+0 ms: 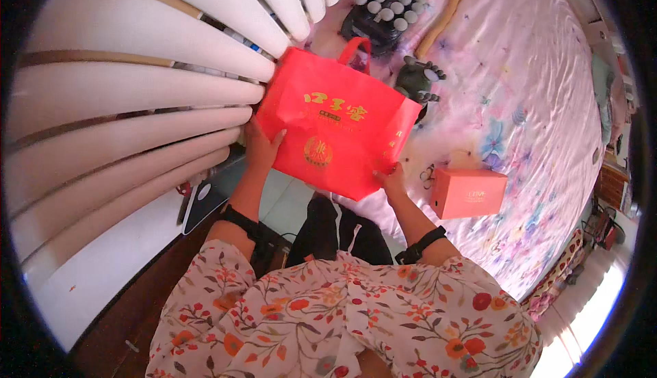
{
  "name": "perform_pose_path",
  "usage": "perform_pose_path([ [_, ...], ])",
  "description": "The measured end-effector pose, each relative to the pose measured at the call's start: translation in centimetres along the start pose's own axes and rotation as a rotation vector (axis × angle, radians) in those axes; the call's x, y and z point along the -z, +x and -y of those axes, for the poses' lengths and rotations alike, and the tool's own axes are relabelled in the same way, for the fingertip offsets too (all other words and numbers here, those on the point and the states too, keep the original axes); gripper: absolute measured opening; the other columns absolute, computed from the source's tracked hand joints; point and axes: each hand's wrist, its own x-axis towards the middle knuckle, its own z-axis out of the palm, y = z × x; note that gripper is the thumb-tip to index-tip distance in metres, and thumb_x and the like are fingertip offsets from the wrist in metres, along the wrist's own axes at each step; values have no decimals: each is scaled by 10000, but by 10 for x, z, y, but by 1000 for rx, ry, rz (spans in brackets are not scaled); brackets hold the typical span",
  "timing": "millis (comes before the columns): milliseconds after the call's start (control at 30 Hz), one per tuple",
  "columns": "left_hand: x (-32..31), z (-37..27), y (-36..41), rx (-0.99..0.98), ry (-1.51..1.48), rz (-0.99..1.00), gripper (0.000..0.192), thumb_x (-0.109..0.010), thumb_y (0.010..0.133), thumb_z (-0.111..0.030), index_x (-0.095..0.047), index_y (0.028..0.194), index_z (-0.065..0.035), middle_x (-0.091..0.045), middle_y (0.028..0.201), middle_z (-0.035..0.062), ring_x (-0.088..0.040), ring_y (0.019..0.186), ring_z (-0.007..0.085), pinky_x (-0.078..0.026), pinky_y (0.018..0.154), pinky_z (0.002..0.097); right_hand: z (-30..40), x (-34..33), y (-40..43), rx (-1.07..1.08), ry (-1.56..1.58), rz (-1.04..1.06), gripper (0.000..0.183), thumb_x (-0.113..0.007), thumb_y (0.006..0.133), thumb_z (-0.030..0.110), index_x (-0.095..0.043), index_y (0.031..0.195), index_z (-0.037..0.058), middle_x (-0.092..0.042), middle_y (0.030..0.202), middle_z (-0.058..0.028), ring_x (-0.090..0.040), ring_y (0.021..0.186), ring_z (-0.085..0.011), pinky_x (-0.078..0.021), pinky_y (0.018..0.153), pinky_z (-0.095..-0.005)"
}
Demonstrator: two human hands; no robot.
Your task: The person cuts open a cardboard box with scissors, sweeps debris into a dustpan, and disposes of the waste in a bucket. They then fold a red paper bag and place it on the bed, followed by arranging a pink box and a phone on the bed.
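Note:
Between my hands I hold a red gift bag (339,126) with gold writing on its front and a red loop handle (355,49) at the top. My left hand (263,142) grips the bag's left side, its thumb over the front. At the lower right corner, my right hand (391,179) pinches the bag's edge. The bag is tilted, and its inside is hidden from me. Right of the bag, a salmon-coloured box (469,193) with white writing sits on the pink, flower-printed bedspread (534,116).
Beyond the bag lie a black object with several pale round knobs (390,3), a wooden stick (440,21) and a dark green object with knobbed ends (416,80). White slats (138,85) fan out closely on the left. A dark-framed panel (205,201) stands below them.

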Motion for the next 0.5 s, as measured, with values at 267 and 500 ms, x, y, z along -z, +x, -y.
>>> perform_pose_path([
  [267,-22,-26,12,-22,35,172,837,-658,825,-342,-227,1460,-7,-176,1500,291,-223,1380,436,-192,1116,550,-4,-44,3,-2,90,18,464,-670,798,44,-499,1227,2,-633,1029,-105,-633,876,-190,-549,669,-310],
  [500,-21,-50,19,-167,238,275,813,-612,843,-412,-239,1473,-58,-134,1546,210,-168,1418,398,-141,1078,660,20,-112,80,129,143,24,425,-661,798,32,-513,1193,-13,-638,1077,-109,-612,967,-210,-495,852,-327],
])
